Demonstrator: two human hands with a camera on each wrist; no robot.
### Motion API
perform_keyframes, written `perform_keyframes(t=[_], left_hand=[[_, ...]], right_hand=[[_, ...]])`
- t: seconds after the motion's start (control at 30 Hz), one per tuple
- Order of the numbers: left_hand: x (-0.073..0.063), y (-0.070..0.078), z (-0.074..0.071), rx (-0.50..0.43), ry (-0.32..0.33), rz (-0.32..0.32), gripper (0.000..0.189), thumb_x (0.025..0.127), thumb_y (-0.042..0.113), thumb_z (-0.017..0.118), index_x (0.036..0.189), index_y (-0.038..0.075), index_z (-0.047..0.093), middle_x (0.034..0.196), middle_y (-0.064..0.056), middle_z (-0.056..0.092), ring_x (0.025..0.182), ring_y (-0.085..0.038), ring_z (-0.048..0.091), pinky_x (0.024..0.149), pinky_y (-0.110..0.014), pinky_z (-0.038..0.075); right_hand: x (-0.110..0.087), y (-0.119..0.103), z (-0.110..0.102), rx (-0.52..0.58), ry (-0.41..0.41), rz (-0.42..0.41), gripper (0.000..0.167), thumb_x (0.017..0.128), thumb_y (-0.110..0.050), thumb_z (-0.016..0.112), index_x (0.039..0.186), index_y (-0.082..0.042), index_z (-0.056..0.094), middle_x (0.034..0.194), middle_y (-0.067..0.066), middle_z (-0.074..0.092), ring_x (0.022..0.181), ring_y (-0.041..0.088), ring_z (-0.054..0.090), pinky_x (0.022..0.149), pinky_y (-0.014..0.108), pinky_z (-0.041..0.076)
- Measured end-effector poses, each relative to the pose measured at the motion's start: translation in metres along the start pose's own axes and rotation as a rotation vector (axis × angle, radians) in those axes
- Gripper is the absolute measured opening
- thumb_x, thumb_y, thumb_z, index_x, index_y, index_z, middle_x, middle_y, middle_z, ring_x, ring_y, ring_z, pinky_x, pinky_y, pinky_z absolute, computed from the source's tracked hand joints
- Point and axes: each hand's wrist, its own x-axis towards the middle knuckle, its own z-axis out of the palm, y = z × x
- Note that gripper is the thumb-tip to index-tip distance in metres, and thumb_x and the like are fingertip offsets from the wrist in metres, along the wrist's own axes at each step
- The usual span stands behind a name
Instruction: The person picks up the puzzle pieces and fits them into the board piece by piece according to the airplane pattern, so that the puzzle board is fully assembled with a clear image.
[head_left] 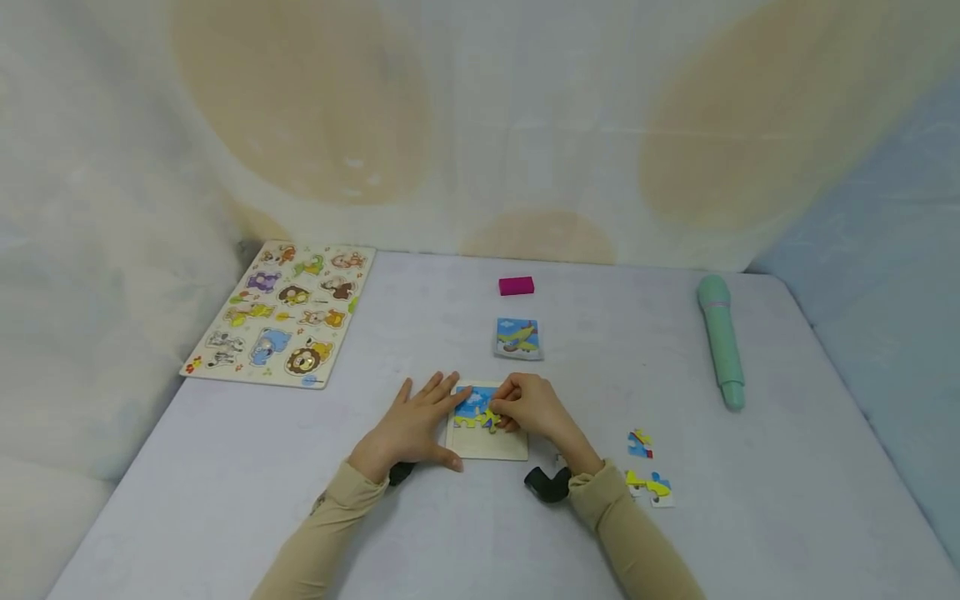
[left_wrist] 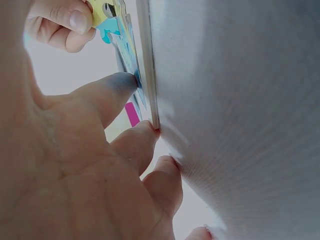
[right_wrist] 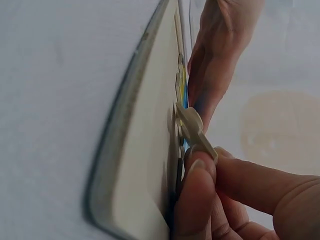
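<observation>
A small wooden jigsaw tray lies in front of me, its far part filled with blue and yellow pieces. My left hand rests at its left side with fingers spread and straight; one fingertip presses on the blue pieces and another touches the tray's edge in the left wrist view. Between thumb and fingers my right hand pinches a yellow and blue puzzle piece. That piece is tilted over the tray, its lower edge right at the placed pieces.
Loose puzzle pieces lie to the right, with more pieces nearer me. Beyond the tray are an airplane picture puzzle and a magenta block. An animal board lies far left, a green microphone-shaped object far right.
</observation>
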Motion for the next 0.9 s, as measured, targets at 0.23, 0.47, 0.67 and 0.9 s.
perform_keyframes(t=[0.23, 0.47, 0.67, 0.9], left_hand=[[0.0003, 0.0017, -0.0001, -0.011, 0.008, -0.003, 0.109, 0.063, 0.056, 0.083, 0.153, 0.020, 0.032, 0.162, -0.008, 0.020, 0.151, -0.033, 0.015, 0.115, -0.068, 0.009], [0.0006, 0.0019, 0.0002, -0.007, 0.012, -0.006, 0.109, 0.063, 0.057, 0.083, 0.153, 0.020, 0.032, 0.163, -0.008, 0.020, 0.151, -0.033, 0.015, 0.115, -0.068, 0.009], [0.0000, 0.0011, -0.0003, 0.003, 0.006, -0.005, 0.110, 0.063, 0.057, 0.083, 0.153, 0.020, 0.031, 0.163, -0.008, 0.019, 0.151, -0.033, 0.014, 0.114, -0.069, 0.009], [-0.0005, 0.0006, 0.0004, -0.008, 0.006, -0.002, 0.109, 0.064, 0.057, 0.083, 0.153, 0.021, 0.031, 0.163, -0.008, 0.019, 0.151, -0.032, 0.014, 0.115, -0.069, 0.009]], right_hand=[[0.0012, 0.0007, -0.0020, 0.022, 0.001, 0.032, 0.006, 0.089, -0.008, 0.068, 0.089, -0.002, 0.065, 0.073, 0.007, 0.069, 0.054, 0.011, 0.062, 0.053, 0.023, 0.055], [-0.0019, -0.0032, 0.0009, -0.067, 0.004, -0.015, 0.006, 0.089, -0.008, 0.067, 0.088, -0.003, 0.064, 0.072, 0.006, 0.068, 0.056, 0.012, 0.061, 0.052, 0.022, 0.051], [-0.0031, -0.0043, 0.0049, -0.112, 0.039, -0.034, 0.009, 0.087, -0.011, 0.070, 0.086, -0.004, 0.065, 0.071, 0.004, 0.067, 0.056, 0.011, 0.059, 0.051, 0.021, 0.048], [-0.0038, -0.0049, 0.0070, -0.227, 0.097, -0.075, 0.014, 0.082, -0.015, 0.075, 0.078, -0.007, 0.064, 0.067, 0.002, 0.062, 0.056, 0.012, 0.051, 0.049, 0.022, 0.038]])
